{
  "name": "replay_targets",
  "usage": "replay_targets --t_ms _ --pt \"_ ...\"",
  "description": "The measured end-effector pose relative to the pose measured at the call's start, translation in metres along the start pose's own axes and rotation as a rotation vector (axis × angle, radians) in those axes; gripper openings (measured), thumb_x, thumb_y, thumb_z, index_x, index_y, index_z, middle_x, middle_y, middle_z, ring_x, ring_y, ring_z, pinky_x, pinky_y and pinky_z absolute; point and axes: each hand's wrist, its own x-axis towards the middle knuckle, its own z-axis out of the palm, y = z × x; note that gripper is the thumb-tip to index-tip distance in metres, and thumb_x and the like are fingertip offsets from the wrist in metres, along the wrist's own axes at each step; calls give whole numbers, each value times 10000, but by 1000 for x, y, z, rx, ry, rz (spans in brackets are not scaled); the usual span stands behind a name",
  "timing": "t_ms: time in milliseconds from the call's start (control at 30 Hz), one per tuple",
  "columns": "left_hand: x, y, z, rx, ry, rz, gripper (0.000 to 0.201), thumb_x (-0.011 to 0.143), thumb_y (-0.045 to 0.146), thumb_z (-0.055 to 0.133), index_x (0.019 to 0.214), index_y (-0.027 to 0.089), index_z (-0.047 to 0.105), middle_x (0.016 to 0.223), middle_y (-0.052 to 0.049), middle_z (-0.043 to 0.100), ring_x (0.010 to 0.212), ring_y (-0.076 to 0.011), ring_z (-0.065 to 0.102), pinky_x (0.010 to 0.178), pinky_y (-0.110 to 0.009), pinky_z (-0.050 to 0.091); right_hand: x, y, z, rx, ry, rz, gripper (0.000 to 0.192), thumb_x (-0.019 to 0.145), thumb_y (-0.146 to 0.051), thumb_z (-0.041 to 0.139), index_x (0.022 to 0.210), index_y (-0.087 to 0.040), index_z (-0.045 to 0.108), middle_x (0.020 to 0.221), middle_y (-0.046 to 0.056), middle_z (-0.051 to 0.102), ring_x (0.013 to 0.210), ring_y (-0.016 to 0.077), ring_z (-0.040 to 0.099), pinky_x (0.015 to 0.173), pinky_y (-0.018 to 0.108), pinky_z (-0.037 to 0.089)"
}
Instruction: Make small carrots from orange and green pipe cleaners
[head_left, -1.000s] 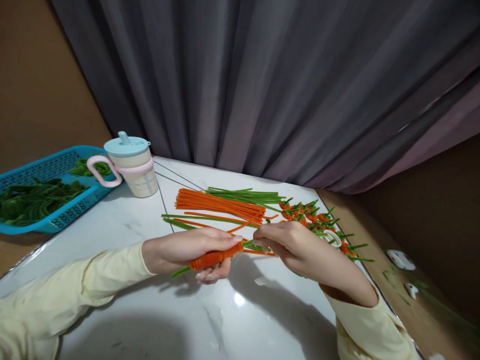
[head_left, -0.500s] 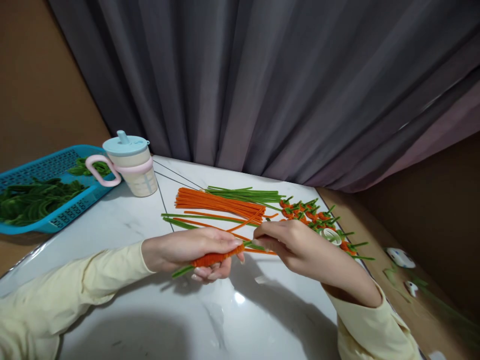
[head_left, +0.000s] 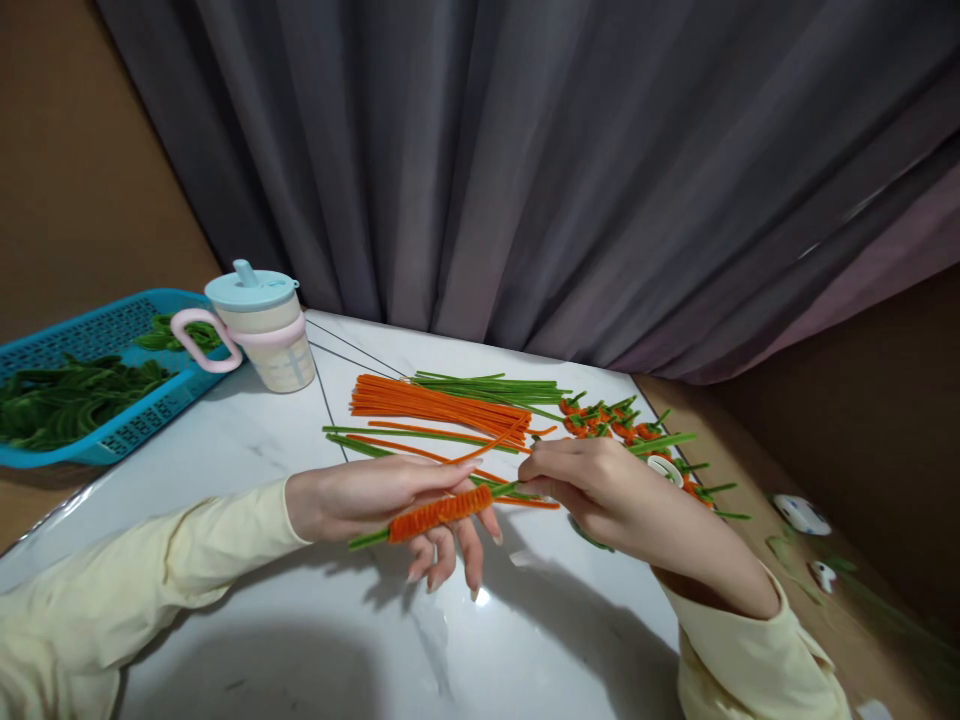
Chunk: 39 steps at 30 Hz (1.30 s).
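Hands and wound piece, seen from the head. The right hand (head_left: pixel 592 480) has its thumb and fingertips closed in a pinch on the green core (head_left: pixel 507 489) at one end of the wound orange piece (head_left: pixel 439 512). The left hand (head_left: pixel 382 495) is loosely opened, its fingers (head_left: pixel 471 555) spread and extended, the thumb raised apart from them; the piece lies across these fingers, below the thumb, though how firmly they bear on it cannot be told. The piece is thus between the two hands, above the desk (head_left: pixel 330 630). Its long axis runs nearly crosswise, rising slightly from left to right; the green core projects at both ends, one toward the right fingertips, the other free at lower left.

Just beyond the hands lie loose orange and green strands (head_left: pixel 360 445), then a bundle of orange stems (head_left: pixel 420 400) and, behind it, a bundle of green stems (head_left: pixel 495 387). Small orange-and-green pieces (head_left: pixel 622 425) cluster beyond the right hand. A lidded mug (head_left: pixel 281 350) stands upright at left, beside a blue basket (head_left: pixel 112 445) of green material. A gray curtain (head_left: pixel 450 180) hangs behind.
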Motion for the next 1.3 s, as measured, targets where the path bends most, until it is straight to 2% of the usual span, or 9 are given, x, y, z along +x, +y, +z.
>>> replay_targets --t_ms 67,167,267,367,567,800,1000,1300 --pt "-1 0 1 -1 13 -17 504 958 477 234 937 117 586 600 -45 600 395 -86 404 392 -200 304 0 0 0 7 -12 -7 324 767 54 376 817 -167 608 709 14 631 611 104 546 582 185 370" --pt "-3 1 2 -19 28 -47 399 939 470 347 921 145 577 465 48 423 354 -61 226 356 -181 187 -1 1 1 12 -31 -1 347 732 76 378 825 -168 606 731 12 636 629 104 549 592 185 365" --pt "-5 2 4 -76 19 -96 327 920 458 417 878 164 552 471 85 283 374 -49 121 360 -173 101 0 1 3 1 -55 40 303 771 50 404 842 -157 613 766 28 648 664 117 565 616 196 374" --pt "-5 2 4 -116 8 -117 315 912 461 434 837 170 528 497 87 240 388 -48 105 363 -175 68 1 0 5 -6 -69 65 249 803 15 436 839 -148 620 764 34 652 659 122 567 606 202 373" --pt "-3 -3 1 -138 24 -89 299 924 431 420 819 171 523 496 86 234 386 -47 102 358 -175 63 5 -4 10 32 -57 50 237 825 2 441 854 -134 632 772 41 663 672 121 586 597 197 377" --pt "-2 0 3 -139 70 -56 300 907 431 460 776 165 508 503 84 258 396 -44 126 362 -167 75 -1 6 2 -30 -45 75 149 889 -143 486 846 -158 629 726 24 652 616 114 568 591 200 387" --pt "-1 3 5 -136 151 -17 298 909 407 467 736 165 479 506 82 285 388 -38 146 360 -174 95 -8 10 -10 -118 2 76 213 879 -106 444 821 -167 640 697 25 666 572 112 571 548 198 380" --pt "-1 1 5 -75 223 19 316 877 488 494 846 176 532 518 91 271 396 -35 107 351 -172 46 -3 4 -4 -109 -18 82 243 870 -59 433 829 -147 655 693 49 664 590 128 595 562 204 405"
